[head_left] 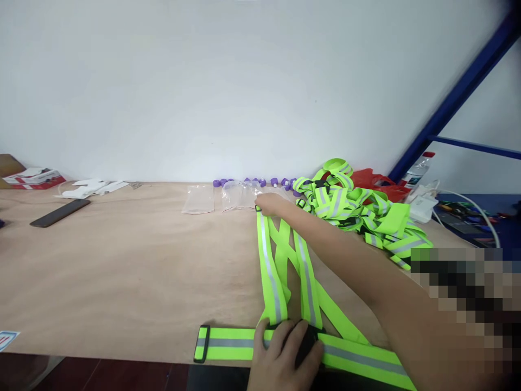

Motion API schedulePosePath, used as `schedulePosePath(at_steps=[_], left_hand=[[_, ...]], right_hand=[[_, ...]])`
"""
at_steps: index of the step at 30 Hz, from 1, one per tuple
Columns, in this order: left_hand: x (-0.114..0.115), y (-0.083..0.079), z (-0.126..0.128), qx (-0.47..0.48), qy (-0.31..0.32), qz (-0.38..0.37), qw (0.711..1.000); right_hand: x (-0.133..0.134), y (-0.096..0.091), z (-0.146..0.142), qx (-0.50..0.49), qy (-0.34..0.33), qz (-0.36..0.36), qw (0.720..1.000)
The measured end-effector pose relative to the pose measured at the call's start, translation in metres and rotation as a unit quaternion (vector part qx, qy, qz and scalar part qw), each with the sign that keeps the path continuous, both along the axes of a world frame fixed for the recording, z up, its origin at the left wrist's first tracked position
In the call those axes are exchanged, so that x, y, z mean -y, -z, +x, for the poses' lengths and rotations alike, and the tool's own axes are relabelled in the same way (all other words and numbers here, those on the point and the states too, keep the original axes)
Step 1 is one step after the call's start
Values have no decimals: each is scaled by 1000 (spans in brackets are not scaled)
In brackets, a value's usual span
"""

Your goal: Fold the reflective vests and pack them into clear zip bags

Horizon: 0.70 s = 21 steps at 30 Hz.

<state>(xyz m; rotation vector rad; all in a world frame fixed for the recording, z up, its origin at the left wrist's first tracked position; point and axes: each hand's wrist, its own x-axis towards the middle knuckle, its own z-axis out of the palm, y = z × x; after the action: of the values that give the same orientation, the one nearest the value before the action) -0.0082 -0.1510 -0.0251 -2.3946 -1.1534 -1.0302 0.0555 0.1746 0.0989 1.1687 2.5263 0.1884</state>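
Note:
A fluorescent yellow-green reflective vest (267, 260) made of grey-striped straps lies on the wooden table, its shoulder straps stretched away from me and crossing. My right hand (272, 204) reaches across to the far end and pinches a strap beside a small black slider. At the near edge, my left hand (283, 355) grips the horizontal waist belt (230, 343) where the straps join, its fingers over a black piece (306, 347) that is partly covered. A black buckle (202, 344) sits at the belt's left end.
A heap of similar vests (350, 206) lies at the right back, by a red bag (378, 183) and a bottle (419, 169). Clear plastic bags (198, 199) and several purple caps (274, 182) line the wall. At left are a dark flat bar (60, 213) and a box (35, 178).

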Motion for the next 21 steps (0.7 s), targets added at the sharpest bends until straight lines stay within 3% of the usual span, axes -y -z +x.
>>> schedulePosePath(at_steps=[4,7,12,17,21], left_hand=[[0,6,3,15,-1,-9,1000],[-2,2,5,27,6,-3,1000],[-4,0,9,19,6,-7,1000],[-2,7,27,72,-31,-11,997],[-1,9,38,64,-42,-25,997]], right_hand=[[-5,-15,12,-29,12,32,999],[-9,-14,15,-42,24,47,998],[-11,10,12,-61,50,56,995],[-4,39,9,-97,72,52,991],[6,39,15,-166,52,55,983]])
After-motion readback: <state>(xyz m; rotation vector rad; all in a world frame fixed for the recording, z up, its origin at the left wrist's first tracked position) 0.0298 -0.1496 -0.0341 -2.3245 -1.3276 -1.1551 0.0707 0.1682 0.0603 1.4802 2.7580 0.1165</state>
